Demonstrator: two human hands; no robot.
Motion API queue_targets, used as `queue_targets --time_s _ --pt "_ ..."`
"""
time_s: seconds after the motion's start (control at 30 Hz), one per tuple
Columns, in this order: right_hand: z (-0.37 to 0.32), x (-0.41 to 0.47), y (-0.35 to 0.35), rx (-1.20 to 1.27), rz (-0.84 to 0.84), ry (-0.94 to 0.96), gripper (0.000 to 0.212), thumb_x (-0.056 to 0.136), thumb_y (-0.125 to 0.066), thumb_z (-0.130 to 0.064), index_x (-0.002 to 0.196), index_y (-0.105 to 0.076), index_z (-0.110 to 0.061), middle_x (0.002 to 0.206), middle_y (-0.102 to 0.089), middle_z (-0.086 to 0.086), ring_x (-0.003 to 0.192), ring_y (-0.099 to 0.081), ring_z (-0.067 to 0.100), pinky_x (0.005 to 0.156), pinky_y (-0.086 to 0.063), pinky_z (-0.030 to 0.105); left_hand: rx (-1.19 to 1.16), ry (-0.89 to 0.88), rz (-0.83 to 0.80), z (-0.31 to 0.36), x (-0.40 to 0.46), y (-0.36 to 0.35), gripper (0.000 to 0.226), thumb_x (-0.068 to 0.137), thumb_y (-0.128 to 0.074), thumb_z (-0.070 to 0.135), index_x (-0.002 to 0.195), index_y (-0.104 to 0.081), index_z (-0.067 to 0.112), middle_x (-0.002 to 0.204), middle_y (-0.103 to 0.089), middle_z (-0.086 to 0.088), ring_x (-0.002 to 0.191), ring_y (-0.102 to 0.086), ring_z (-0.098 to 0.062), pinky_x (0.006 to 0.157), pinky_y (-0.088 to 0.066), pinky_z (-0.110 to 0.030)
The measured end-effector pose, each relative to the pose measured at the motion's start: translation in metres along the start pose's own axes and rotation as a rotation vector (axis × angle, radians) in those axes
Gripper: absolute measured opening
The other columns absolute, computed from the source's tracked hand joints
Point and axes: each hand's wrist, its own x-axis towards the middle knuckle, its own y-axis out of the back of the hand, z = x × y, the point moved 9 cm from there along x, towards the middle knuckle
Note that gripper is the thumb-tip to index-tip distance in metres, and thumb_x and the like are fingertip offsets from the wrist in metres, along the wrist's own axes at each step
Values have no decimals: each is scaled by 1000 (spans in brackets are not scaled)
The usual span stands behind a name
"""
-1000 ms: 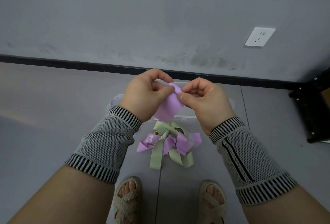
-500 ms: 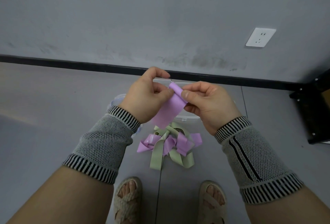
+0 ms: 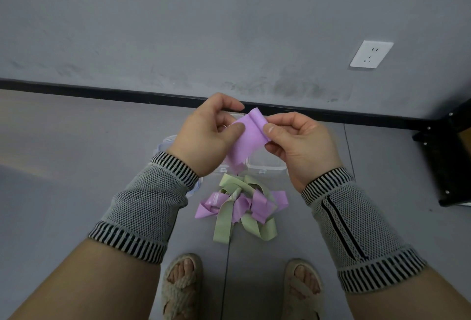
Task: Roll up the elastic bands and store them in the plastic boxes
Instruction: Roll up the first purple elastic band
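Both hands hold one purple elastic band (image 3: 248, 138) in the air above the floor. My left hand (image 3: 206, 136) pinches its left edge between thumb and fingers. My right hand (image 3: 298, 141) pinches the right edge, where the band's top end curls into a small roll. The loose tail hangs down toward the clear plastic boxes (image 3: 265, 164), which are mostly hidden behind my hands. A tangled pile of purple and green bands (image 3: 242, 205) lies on the floor just in front of the boxes.
My feet in woven sandals (image 3: 182, 286) stand on the grey floor below the pile. A grey wall with a black skirting and a white socket (image 3: 371, 54) is ahead. A black frame (image 3: 448, 156) stands at the right.
The purple band has spread out wider between my hands, and its top end now shows a rolled edge. Both hands have shifted slightly apart.
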Motion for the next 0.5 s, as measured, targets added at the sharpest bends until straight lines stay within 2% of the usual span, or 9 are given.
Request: queue_targets --time_s 0.13,0.3,0.5 --pt "-1 0 0 -38 16 34 17 81 -69 -1 77 -64 -17 68 -64 1 64 -57 11 64 -49 26 9 -16 -19 4 -1 -3 27 85 -61 6 101 -58 28 60 -59 12 55 -49 -4 58 -44 -16" --pt "-5 -4 -8 -83 -4 94 21 79 -68 6 77 -61 -14 66 -61 -2 63 -57 10 62 -48 22 18 -21 -22 7 -3 -4 26 85 -61 6 90 -60 32 68 -63 6 56 -50 -5 56 -43 -15" --pt "-10 -7 -15 -126 -51 147 26 76 -69 8 73 -60 -16 71 -64 -1 64 -59 6 63 -50 19 14 7 37 4 -2 -2 17 86 -64 15 80 -57 28 72 -69 -9 62 -57 -12 60 -46 -25"
